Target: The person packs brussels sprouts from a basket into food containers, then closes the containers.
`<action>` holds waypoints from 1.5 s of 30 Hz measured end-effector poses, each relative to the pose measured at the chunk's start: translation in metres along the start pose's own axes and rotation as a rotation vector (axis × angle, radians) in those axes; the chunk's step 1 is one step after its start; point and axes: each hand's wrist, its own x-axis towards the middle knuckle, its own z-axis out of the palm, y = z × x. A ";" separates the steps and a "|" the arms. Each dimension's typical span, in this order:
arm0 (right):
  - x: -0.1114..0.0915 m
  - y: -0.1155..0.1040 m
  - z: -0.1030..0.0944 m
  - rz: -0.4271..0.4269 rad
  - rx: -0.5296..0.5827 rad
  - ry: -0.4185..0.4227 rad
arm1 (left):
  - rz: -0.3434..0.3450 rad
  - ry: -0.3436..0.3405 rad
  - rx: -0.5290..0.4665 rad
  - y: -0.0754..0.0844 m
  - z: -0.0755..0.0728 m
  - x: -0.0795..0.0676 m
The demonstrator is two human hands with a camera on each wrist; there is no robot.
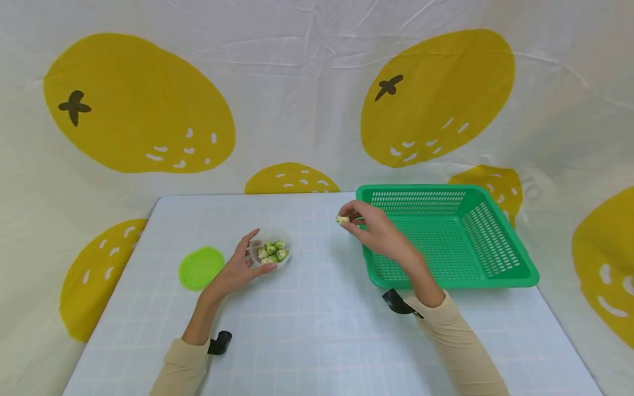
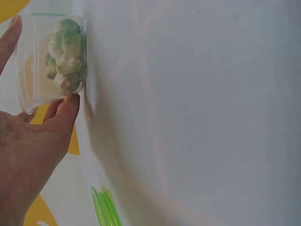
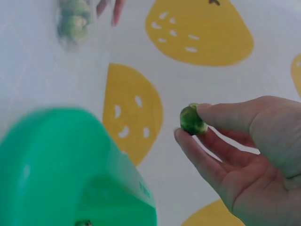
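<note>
The left hand (image 1: 241, 268) cups the tub (image 1: 270, 252) to steady it mid-table; the right hand (image 1: 375, 229) pinches a sprout (image 1: 342, 220) at the basket (image 1: 500, 275) corner.

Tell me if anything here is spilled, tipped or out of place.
Nothing stands out. The tub of sprouts sits upright in the left hand, its lid flat beside it; the right hand pinches one sprout near the basket.

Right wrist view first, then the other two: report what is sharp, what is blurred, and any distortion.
Right wrist view: the sprout pinched by the right hand is sharp; the green basket corner and the clear container are blurred. Left wrist view: the container and left hand are soft, and the table is tilted upright. Head view: evenly lit, faint shadows, wide-angle curving at the edges.
</note>
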 end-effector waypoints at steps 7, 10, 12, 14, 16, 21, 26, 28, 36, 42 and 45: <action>0.007 -0.006 0.018 -0.010 0.005 0.028 | -0.005 0.006 0.007 0.000 -0.001 0.001; 0.010 -0.007 0.025 -0.021 0.016 0.031 | -0.003 0.001 0.003 0.000 -0.001 0.001; 0.013 -0.008 0.030 -0.026 0.019 0.029 | -0.006 0.001 -0.002 0.000 -0.001 0.001; 0.016 -0.009 0.035 -0.038 0.014 0.025 | -0.006 0.001 -0.006 0.000 -0.001 0.001; 0.018 -0.010 0.040 -0.046 0.005 0.027 | -0.017 0.007 -0.013 0.000 -0.001 0.001; 0.024 -0.015 0.053 -0.067 0.007 0.020 | -0.019 0.014 -0.017 -0.001 0.000 0.001; 0.028 -0.018 0.066 -0.078 0.033 0.020 | -0.031 0.017 -0.020 -0.002 0.002 0.002; 0.029 -0.018 0.071 -0.091 0.046 0.027 | -0.031 0.016 -0.018 -0.002 0.002 0.001; 0.036 -0.015 0.087 -0.130 0.070 0.030 | -0.026 0.015 -0.017 0.000 0.003 0.000; 0.040 -0.014 0.100 -0.128 0.091 0.025 | -0.031 0.016 -0.026 -0.003 0.003 0.002; 0.042 -0.013 0.107 -0.132 0.105 0.018 | -0.029 0.013 -0.030 -0.004 0.002 0.002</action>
